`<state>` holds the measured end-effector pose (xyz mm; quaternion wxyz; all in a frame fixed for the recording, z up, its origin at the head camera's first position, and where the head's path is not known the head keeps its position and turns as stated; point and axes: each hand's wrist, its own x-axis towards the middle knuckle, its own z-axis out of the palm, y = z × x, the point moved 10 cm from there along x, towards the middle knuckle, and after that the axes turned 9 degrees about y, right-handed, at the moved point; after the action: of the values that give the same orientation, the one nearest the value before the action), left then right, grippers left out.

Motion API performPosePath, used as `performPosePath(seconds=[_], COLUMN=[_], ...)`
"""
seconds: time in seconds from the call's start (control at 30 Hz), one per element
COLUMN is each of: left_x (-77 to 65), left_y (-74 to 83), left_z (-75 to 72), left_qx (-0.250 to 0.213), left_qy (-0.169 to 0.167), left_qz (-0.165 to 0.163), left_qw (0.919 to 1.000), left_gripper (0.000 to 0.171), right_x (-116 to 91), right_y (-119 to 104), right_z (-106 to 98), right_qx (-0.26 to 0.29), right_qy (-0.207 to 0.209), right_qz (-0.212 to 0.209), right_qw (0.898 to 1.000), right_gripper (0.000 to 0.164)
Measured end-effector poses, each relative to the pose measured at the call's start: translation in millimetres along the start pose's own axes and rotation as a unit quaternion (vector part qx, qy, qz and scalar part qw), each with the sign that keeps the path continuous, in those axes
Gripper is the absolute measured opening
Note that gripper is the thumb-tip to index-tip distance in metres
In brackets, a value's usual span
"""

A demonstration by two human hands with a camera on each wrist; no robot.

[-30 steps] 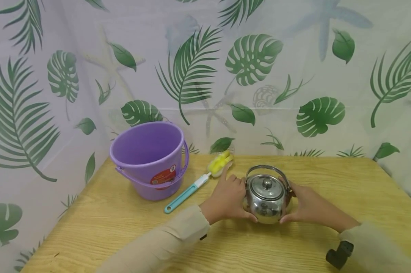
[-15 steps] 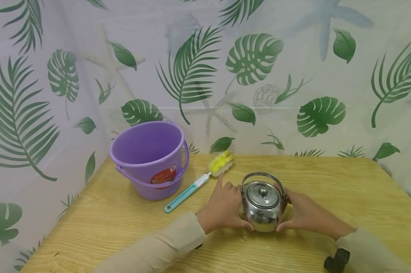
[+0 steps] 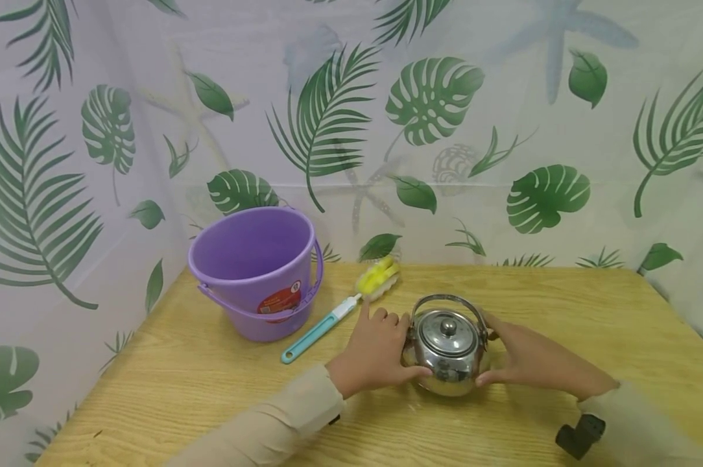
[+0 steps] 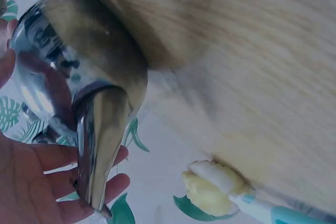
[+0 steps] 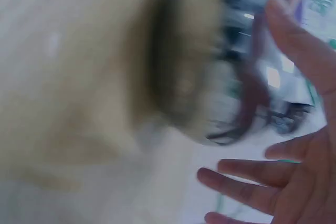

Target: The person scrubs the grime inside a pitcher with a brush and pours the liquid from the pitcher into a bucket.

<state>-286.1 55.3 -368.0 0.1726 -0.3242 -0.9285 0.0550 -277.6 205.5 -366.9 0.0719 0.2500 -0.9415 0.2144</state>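
A shiny steel teapot [image 3: 448, 363] with a knobbed lid and an upright hoop handle stands on the wooden table, between my two hands. On its left, my left hand [image 3: 377, 347] has its fingers spread, with the thumb near the teapot's front. The left wrist view shows the spout [image 4: 102, 148] crossing in front of those fingers; in the head view that hand hides the spout. My right hand [image 3: 521, 357] is at the other side, its thumb at the teapot's body. In the blurred right wrist view its fingers [image 5: 252, 182] stretch out straight, apart from the metal.
A purple bucket [image 3: 264, 305] with its handle down stands at the back left. Beside it lies a cleaning brush [image 3: 322, 334] with a blue handle and yellow sponge head, close to my left fingertips. A leaf-print sheet [image 3: 351, 130] hangs behind the table [image 3: 211, 402].
The teapot has come a little toward me and to the left. In the last half second my hands have shifted slightly outward, the fingers loosening from its sides.
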Motion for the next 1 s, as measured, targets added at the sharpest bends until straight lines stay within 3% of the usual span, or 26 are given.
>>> performPosePath(seconds=[0.13,0.37,0.47,0.6,0.8,1.0], left_x=[0.8,5.1,7.6,11.0,14.3,17.0], left_y=[-4.7,-6.1,-7.3,-7.8,-4.2,-0.2], left_z=[-13.4,-43.3,-46.5,-39.9,-31.9,-32.4], left_qx=[-0.016,-0.002,0.019,0.041,0.043,0.055], left_qy=[0.024,0.155,0.188,0.190,0.183,0.206], left_qz=[-0.010,-0.021,-0.031,-0.036,-0.034,-0.030], left_qw=[0.9995,0.9876,0.9816,0.9802,0.9816,0.9766], left_gripper=[0.083,0.044,0.039,0.039,0.035,0.026], right_x=[2.8,13.5,19.5,22.8,22.3,24.6], right_y=[-4.1,-36.2,-52.9,-72.1,-87.6,-89.3], right_z=[-20.5,-49.0,-49.4,-45.3,-36.2,-31.9], right_qx=[-0.036,-0.097,-0.112,-0.126,-0.144,-0.145], right_qy=[0.004,0.071,0.096,0.133,0.170,0.177], right_qz=[0.005,-0.059,-0.098,-0.158,-0.232,-0.247], right_qw=[0.999,0.991,0.984,0.970,0.947,0.942], right_gripper=[0.106,0.069,0.052,0.040,0.036,0.031])
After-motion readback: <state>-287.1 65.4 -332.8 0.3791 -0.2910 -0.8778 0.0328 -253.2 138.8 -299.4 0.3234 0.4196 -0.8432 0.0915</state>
